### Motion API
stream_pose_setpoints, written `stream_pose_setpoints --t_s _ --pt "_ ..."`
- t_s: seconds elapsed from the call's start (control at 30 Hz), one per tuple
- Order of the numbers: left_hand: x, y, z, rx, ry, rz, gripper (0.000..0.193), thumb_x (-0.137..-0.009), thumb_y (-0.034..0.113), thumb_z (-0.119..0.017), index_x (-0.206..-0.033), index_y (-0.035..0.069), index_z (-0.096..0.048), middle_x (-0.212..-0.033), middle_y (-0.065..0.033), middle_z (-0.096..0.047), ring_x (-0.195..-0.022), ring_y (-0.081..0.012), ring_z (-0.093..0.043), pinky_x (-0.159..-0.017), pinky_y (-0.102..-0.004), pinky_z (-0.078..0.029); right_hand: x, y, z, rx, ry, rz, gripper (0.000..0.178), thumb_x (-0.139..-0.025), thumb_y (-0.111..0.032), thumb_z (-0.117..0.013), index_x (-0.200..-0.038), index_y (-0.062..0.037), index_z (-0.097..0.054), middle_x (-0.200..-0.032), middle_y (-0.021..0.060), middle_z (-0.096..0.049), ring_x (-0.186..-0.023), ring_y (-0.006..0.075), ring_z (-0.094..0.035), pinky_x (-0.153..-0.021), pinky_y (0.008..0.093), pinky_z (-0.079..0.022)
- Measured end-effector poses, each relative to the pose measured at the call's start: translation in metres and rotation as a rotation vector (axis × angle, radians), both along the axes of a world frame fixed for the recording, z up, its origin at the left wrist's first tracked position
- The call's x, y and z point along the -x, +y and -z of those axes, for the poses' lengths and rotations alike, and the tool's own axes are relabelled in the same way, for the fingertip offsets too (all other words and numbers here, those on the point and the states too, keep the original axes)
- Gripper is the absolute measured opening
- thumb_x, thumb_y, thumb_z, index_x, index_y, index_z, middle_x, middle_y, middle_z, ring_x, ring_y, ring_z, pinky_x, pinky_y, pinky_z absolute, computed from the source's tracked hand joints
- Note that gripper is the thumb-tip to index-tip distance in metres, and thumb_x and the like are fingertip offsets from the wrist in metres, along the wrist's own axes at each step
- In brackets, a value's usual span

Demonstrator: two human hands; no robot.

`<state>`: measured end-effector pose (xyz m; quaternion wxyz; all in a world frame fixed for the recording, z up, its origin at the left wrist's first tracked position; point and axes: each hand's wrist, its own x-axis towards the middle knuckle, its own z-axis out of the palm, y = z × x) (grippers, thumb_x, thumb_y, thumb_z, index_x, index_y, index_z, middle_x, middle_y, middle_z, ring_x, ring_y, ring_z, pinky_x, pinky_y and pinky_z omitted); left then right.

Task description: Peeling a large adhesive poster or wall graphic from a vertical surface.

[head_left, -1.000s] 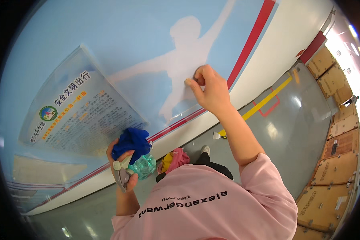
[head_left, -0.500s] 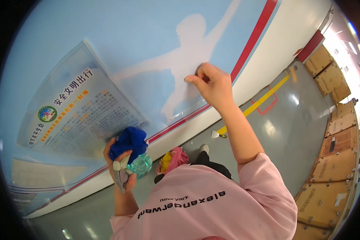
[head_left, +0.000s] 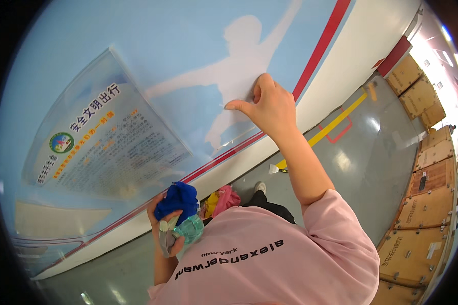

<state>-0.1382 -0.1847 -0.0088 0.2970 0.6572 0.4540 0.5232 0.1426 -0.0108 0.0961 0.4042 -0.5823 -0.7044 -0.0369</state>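
A bunched blue cloth and a spray bottle are together in my left hand, low beside the wall. The bottle has a clear turquoise body and a pale and grey head. My fingers wrap round the cloth and the head. My right hand is raised at the light-blue wall panel, over the white figure printed there. Its thumb points left, apart from the curled fingers, and nothing shows between them. Whether the fingertips touch the wall is hidden.
A clear-covered notice is on the wall at left. Pink and yellow cloths lie low by the wall. On the grey floor is a scraper, near a yellow line. Several wooden crates line the right side.
My left hand has moved right and down with the cloth and the spray bottle. The right hand has shifted slightly left and up, its thumb stretched farther from the fingers.
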Motion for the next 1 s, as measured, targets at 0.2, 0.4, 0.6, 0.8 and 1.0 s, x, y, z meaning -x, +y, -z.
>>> stream_pose_setpoints --t_s 0.2,0.4,0.6,0.8,1.0 --pt "-0.004 -0.002 -0.004 0.136 0.032 0.074 0.052 -0.061 0.042 -0.064 -0.098 0.007 -0.067 -0.131 -0.0202 -0.032 -0.12 -0.0354 -0.036 -0.099 -0.0434 -0.029 -0.009 0.005 0.001 -0.029 0.048 -0.137 0.046 -0.065 -0.037 -0.076 -0.072 -0.0065 -0.042 -0.058 0.0056 -0.05 -0.049 0.0215 -0.049 -0.045 0.0309 -0.04" --pt "-0.015 0.007 -0.016 0.034 0.114 0.2 0.052 -0.059 0.042 -0.064 -0.098 0.008 -0.067 -0.131 -0.021 -0.032 -0.122 -0.0356 -0.034 -0.1 -0.0432 -0.028 -0.012 0.009 0.008 -0.149 0.124 -0.246 0.042 -0.069 -0.037 -0.073 -0.072 -0.0066 -0.043 -0.059 0.006 -0.052 -0.051 0.0236 -0.052 -0.048 0.0324 -0.041" --pt "-0.012 0.0 -0.003 0.018 0.135 0.251 0.054 -0.059 0.045 -0.064 -0.098 0.008 -0.067 -0.131 -0.0206 -0.032 -0.122 -0.0361 -0.033 -0.101 -0.0431 -0.026 -0.002 0.002 -0.003 -0.012 0.121 -0.114 0.048 -0.063 -0.041 -0.077 -0.07 -0.006 -0.045 -0.058 0.0039 -0.052 -0.052 0.0196 -0.052 -0.049 0.0294 -0.042" --pt "-0.016 -0.011 -0.01 0.157 0.037 0.112 0.051 -0.058 0.042 -0.064 -0.095 0.007 -0.068 -0.131 -0.019 -0.033 -0.122 -0.0351 -0.034 -0.101 -0.0415 -0.027 -0.014 0.009 0.004 -0.038 0.195 -0.2 0.036 -0.069 -0.027 -0.076 -0.069 -0.0047 -0.048 -0.056 0.0023 -0.051 -0.05 0.015 -0.049 -0.048 0.0255 -0.041" --pt "-0.018 -0.017 -0.018 0.135 0.102 0.1 0.05 -0.058 0.041 -0.063 -0.095 0.007 -0.068 -0.13 -0.0189 -0.034 -0.122 -0.035 -0.034 -0.101 -0.0415 -0.027 -0.019 0.014 0.011 -0.114 0.242 -0.326 0.033 -0.07 -0.022 -0.075 -0.073 -0.0046 -0.048 -0.058 0.0032 -0.051 -0.051 0.0149 -0.049 -0.049 0.0251 -0.041"
